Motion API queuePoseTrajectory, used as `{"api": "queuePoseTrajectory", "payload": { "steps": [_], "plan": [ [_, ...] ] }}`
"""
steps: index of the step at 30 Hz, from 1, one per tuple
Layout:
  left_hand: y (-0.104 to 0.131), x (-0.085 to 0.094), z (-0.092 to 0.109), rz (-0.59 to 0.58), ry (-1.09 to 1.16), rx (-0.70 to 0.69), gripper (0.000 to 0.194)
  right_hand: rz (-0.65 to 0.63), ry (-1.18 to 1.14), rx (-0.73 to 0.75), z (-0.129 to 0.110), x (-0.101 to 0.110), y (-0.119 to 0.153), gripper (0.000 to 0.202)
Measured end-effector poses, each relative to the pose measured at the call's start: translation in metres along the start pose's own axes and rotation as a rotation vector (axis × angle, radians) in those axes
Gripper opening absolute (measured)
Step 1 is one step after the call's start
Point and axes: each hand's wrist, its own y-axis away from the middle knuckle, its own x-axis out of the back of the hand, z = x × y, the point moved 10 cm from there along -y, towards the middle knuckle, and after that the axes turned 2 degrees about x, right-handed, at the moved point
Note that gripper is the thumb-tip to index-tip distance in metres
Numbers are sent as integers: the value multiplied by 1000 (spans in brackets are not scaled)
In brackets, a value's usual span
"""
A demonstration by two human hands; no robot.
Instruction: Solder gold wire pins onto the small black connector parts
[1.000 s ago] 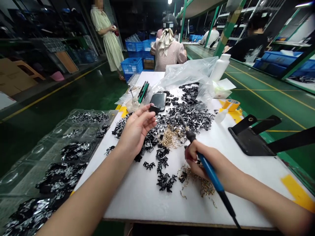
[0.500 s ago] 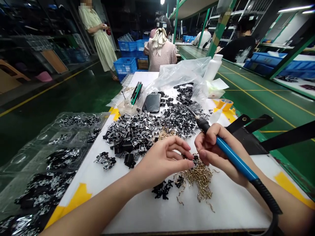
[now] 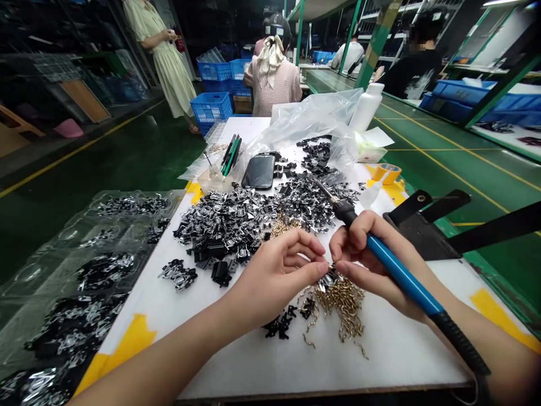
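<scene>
My left hand (image 3: 276,270) pinches a small black and silver part (image 3: 327,280) at its fingertips, just above a heap of gold metal clips (image 3: 344,307). My right hand (image 3: 367,254) meets it there, fingertips on the same part, while its palm grips a blue-handled soldering iron (image 3: 399,276) whose tip points up and away over the pile. A big pile of black and silver parts (image 3: 253,217) lies beyond both hands on the white table (image 3: 236,349).
A phone (image 3: 259,171), pens, a clear plastic bag (image 3: 313,121), a white bottle (image 3: 366,107) and yellow tape (image 3: 387,172) lie at the far end. A black stand (image 3: 426,223) sits on the right. Clear trays of parts (image 3: 84,282) lie on the left. Other people work beyond.
My left hand came back from the far pile with a part to meet my right hand over the gold clips. My right hand lifted and turned the iron upward.
</scene>
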Motion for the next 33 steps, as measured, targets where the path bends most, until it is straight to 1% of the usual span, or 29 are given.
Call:
{"api": "queuePoseTrajectory", "payload": {
  "steps": [3, 5, 9, 12, 18, 22, 25, 28, 33],
  "plan": [
    [0, 1, 0, 4, -26, 14, 31, -5, 19, 11, -4, 2, -1, 25],
    [0, 7, 1, 59, -83, 14, 32, 19, 24, 21, -5, 5, -1, 25],
    [4, 20, 7, 213, -292, -29, 28, 50, 59, 52, -7, 7, 0, 24],
    [6, 23, 10, 266, -415, -68, 31, 46, 92, 58, -5, 3, 1, 23],
    [5, 17, 14, 215, -487, -110, 32, 72, 96, 73, 2, 2, 0, 23],
    [5, 13, 16, 179, -465, -137, 36, 99, 65, 65, 6, 4, 0, 24],
    [6, 15, 14, 186, -403, -115, 37, 137, 58, 64, 6, 6, 0, 25],
    [5, 18, 11, 206, -374, -99, 38, 179, 40, 93, 2, 8, 0, 26],
    [6, 20, 12, 242, -371, -154, 32, 185, 64, 110, 4, 7, -1, 25]
  ]
}}
